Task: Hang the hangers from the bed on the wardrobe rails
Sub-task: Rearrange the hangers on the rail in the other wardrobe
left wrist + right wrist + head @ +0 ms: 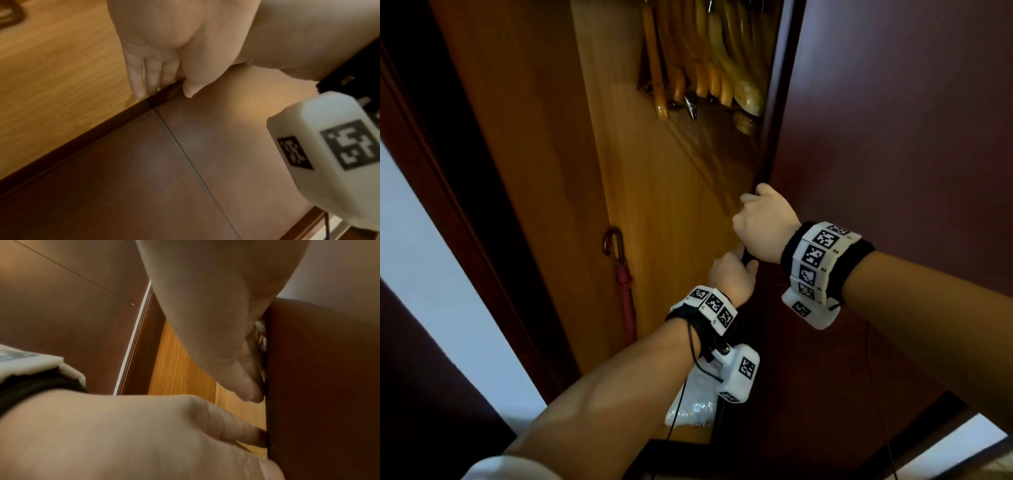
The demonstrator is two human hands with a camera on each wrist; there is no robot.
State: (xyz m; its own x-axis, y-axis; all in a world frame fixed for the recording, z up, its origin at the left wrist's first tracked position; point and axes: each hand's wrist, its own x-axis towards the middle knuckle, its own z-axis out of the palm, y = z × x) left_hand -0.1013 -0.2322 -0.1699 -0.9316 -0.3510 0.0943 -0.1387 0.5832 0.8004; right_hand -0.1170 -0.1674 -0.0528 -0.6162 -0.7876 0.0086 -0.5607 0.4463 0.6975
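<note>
Several yellow wooden hangers [709,68] hang close together inside the wardrobe at the top of the head view; the rail itself is out of sight. Neither hand holds a hanger. Both hands are on the left edge of the dark brown wardrobe door [893,137]. My right hand [760,222] curls its fingers round that edge, also seen in the right wrist view [252,386]. Just below it, my left hand [732,277] pinches the same edge, its fingers [141,84] behind the edge and the thumb on the door's face. The bed is not in view.
A red folded umbrella [623,291] with a hooked handle hangs against the light wooden inner panel [654,205]. A white plastic bag [695,401] lies low in the wardrobe under my left wrist. Another dark door [431,137] stands at the left.
</note>
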